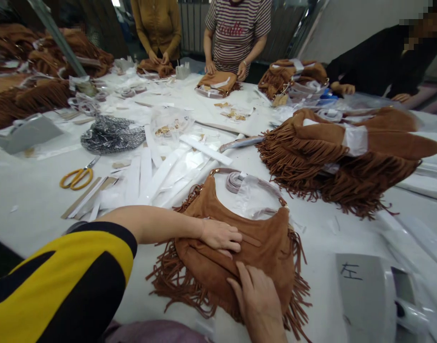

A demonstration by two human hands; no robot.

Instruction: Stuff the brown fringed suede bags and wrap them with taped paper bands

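A brown suede handbag (268,238) with fringed sides lies on the table before me, its wrapped strap (264,183) arching away at the top. My left hand (220,236) reaches across from the left and rests on the bag's front; its fingers are bent together, closed on the suede beside a long fold. Lower down, my right hand (259,295) lies on the bag's lower front, thumb spread from the stretched forefinger, with the other fingers partly hidden. Inside the strap's arch sits a coiled band (235,181) with clear plastic.
Yellow-handled scissors (76,177) and paper strips (134,178) lie left. A stack of fringed bags (347,152) stands right, above a grey dispenser (366,295). More bags (33,95) fill the far left. Across the table, a person in stripes (238,38) handles a bag (218,85).
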